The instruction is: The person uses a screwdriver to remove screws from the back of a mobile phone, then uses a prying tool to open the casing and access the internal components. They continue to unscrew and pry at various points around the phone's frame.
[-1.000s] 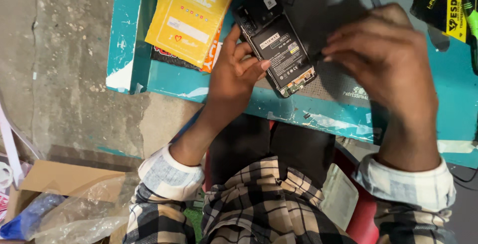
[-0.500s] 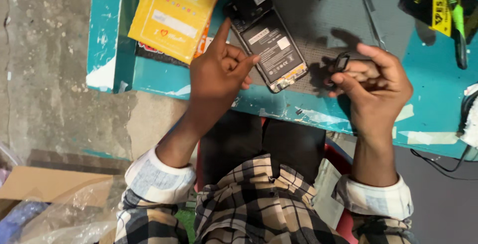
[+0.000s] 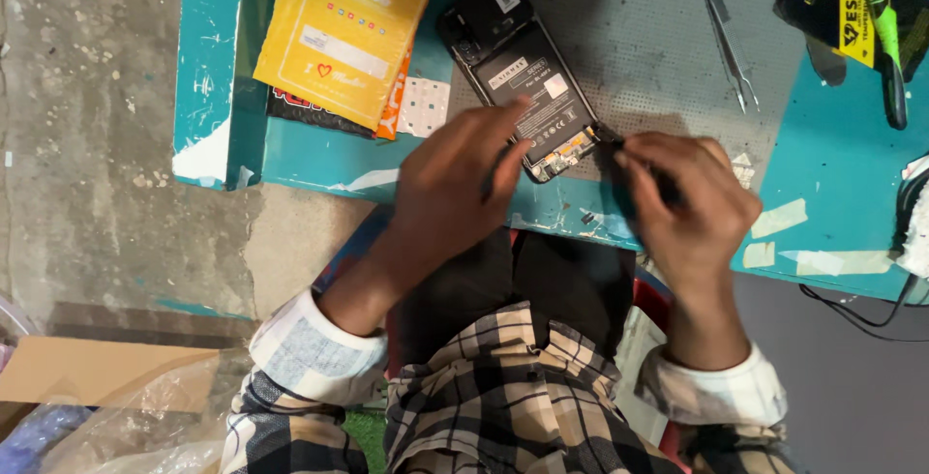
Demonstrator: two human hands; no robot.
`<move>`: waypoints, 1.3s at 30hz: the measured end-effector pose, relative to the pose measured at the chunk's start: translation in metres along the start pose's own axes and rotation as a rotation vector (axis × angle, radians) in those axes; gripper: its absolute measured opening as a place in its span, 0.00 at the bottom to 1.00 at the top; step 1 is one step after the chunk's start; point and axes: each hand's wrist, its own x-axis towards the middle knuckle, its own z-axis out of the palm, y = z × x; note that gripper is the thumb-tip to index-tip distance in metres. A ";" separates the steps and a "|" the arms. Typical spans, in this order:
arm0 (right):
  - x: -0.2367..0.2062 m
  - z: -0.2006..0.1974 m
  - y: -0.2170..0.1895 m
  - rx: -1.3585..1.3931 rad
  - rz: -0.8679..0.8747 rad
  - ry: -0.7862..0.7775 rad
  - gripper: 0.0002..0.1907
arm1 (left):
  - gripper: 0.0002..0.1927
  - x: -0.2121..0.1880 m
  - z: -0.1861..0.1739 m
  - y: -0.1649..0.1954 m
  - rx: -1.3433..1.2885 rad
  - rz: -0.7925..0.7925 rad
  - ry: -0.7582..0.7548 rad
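Observation:
An opened black phone (image 3: 523,73) with its back cover off lies on a grey mat (image 3: 639,39) on the teal workbench. Its battery and bottom board are exposed. My left hand (image 3: 455,179) rests on the phone's lower left side, fingers pressing the battery area. My right hand (image 3: 692,198) pinches a thin dark tool (image 3: 608,140) whose tip touches the phone's bottom right corner.
A yellow packet (image 3: 344,29) lies left of the phone over a darker packet. Tweezers (image 3: 721,24) lie on the mat at the right. A black and yellow pouch (image 3: 837,5) and a green-handled tool (image 3: 885,44) sit at far right. Concrete floor, cardboard and plastic lie at left.
My right hand came down from the mat's right side and brought the tool tip to the phone's bottom corner. My left hand slid further onto the phone. The view shifted.

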 end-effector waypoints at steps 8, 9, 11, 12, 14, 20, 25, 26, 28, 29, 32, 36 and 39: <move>-0.007 0.020 -0.045 -0.241 0.032 0.017 0.26 | 0.20 0.008 -0.005 0.003 0.256 0.155 -0.226; -0.006 0.024 -0.046 -0.268 0.024 0.010 0.27 | 0.20 0.009 -0.005 0.003 0.253 0.166 -0.236; -0.005 0.029 -0.050 -0.248 0.019 -0.001 0.31 | 0.21 0.010 -0.006 0.003 0.255 0.182 -0.252; -0.005 0.031 -0.051 -0.234 0.016 -0.011 0.33 | 0.21 0.011 -0.006 0.003 0.262 0.195 -0.255; -0.005 0.031 -0.053 -0.177 0.025 -0.044 0.38 | 0.22 0.011 -0.006 0.002 0.276 0.218 -0.265; -0.013 0.016 -0.045 0.121 0.178 -0.135 0.50 | 0.23 0.009 -0.007 -0.001 0.228 0.202 -0.275; -0.014 0.011 -0.030 0.035 0.190 -0.094 0.47 | 0.22 0.008 -0.005 -0.002 0.210 0.202 -0.280; -0.012 0.011 -0.027 0.003 0.134 -0.103 0.45 | 0.22 0.008 -0.004 -0.002 0.216 0.205 -0.281; -0.007 0.009 -0.020 -0.011 0.063 -0.133 0.40 | 0.21 0.008 -0.004 -0.003 0.227 0.214 -0.276; -0.004 0.009 -0.017 0.009 0.049 -0.157 0.37 | 0.20 0.007 -0.004 -0.003 0.234 0.216 -0.276; 0.002 0.009 -0.012 0.025 0.023 -0.217 0.32 | 0.22 0.007 -0.004 -0.004 0.240 0.224 -0.281; 0.004 0.013 -0.010 0.026 0.001 -0.241 0.28 | 0.22 0.007 -0.004 -0.005 0.239 0.214 -0.286; 0.002 0.014 -0.013 0.032 0.024 -0.212 0.27 | 0.22 0.006 -0.004 -0.005 0.241 0.216 -0.286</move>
